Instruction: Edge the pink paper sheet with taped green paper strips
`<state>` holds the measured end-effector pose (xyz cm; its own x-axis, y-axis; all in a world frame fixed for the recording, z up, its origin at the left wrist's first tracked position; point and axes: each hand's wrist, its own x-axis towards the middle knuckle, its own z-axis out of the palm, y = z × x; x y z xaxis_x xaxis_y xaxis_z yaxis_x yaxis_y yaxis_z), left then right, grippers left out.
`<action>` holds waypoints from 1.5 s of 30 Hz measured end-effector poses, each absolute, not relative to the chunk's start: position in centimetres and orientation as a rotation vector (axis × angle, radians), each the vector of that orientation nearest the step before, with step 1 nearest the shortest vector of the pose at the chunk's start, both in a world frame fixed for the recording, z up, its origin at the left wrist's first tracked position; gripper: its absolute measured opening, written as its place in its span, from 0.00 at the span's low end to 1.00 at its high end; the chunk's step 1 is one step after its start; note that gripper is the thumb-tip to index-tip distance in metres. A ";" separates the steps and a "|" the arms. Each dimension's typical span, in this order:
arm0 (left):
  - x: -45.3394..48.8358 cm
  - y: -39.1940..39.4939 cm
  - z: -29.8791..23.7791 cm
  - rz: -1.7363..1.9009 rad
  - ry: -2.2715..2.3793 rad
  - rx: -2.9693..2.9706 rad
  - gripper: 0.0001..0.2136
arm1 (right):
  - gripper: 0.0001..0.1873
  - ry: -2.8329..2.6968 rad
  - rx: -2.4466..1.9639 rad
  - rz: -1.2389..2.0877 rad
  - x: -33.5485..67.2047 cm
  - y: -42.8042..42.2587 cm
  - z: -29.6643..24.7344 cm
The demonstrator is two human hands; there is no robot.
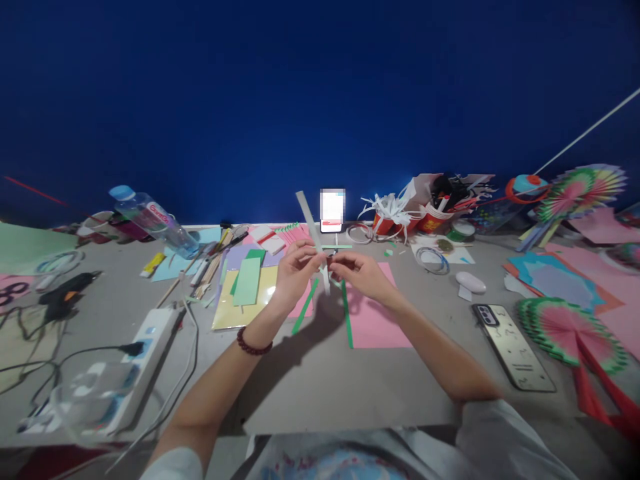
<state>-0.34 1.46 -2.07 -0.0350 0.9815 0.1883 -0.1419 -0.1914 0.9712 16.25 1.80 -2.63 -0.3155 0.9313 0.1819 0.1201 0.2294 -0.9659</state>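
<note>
My left hand (296, 275), a dark beaded bracelet (255, 341) on its wrist, pinches a long pale strip (311, 223) that stands tilted above the table. The strip's lower end shows below the fingers. Close by on the right, the fingertips of my right hand (367, 275) are pressed together near the strip; what they hold is too small to make out. Beneath the hands lie pink sheets (381, 323), with green strips (347, 313) along their edges. To the left, green paper pieces (247, 281) rest on a yellow sheet (230, 319).
A phone with a lit screen (332, 212) stands at the back. Red cups (434, 219) with paper scraps are behind right. A patterned phone (515, 347) and folded paper fans (573, 330) lie right. A bottle (155, 217), power strip (145, 367) and glue gun (67, 297) are left.
</note>
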 end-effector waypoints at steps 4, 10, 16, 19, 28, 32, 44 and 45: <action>-0.5 1.4 -1.6 1.327 1.045 1.172 0.12 | 0.14 -1.807 -1.223 0.842 18.0 4.0 -3.9; -0.7 1.4 -1.6 1.267 1.094 1.099 0.15 | 0.09 -2.088 -1.680 0.505 19.6 6.2 -8.0; -0.8 1.5 -1.4 1.250 1.100 1.113 0.16 | 0.09 -2.065 -1.751 0.425 18.6 5.9 -9.8; -0.9 1.5 -1.2 1.250 1.108 1.133 0.16 | 0.08 -2.041 -1.760 0.403 18.3 5.8 -9.9; -1.2 1.6 -1.2 1.230 1.090 1.199 0.17 | 0.06 -2.030 -1.796 0.387 18.3 6.2 -10.5; -1.3 1.7 -1.4 1.184 1.075 1.211 0.18 | 0.09 -1.998 -1.833 0.351 18.0 6.1 -10.8; -1.6 1.6 -0.8 1.079 0.952 1.170 0.15 | 0.14 -1.581 -1.813 0.963 18.7 7.0 -10.2; -1.7 1.6 -0.7 1.062 0.937 1.172 0.15 | 0.15 -1.527 -1.783 1.068 19.0 7.2 -10.0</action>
